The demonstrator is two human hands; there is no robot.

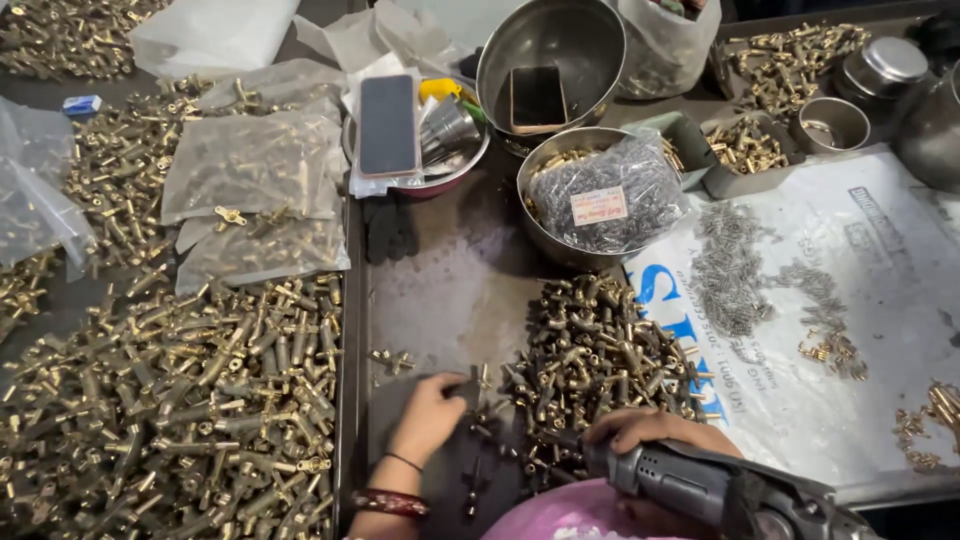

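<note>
My left hand (428,415) rests low on the dark table, fingers curled around a small brass fitting (472,385) next to a dark block. My right hand (640,428) grips a grey power screwdriver (700,485) that runs toward the lower right corner. Just beyond both hands lies a heap of brass T-shaped fittings (600,355). A bracelet and a thin band sit on my left wrist.
A big pile of brass fittings (180,400) fills the left tray, with clear plastic bags (255,165) above it. Steel bowls (550,45) hold two phones; another bowl holds a bag of screws (610,195). Loose screws (730,270) lie on a white printed sheet (880,330) at right.
</note>
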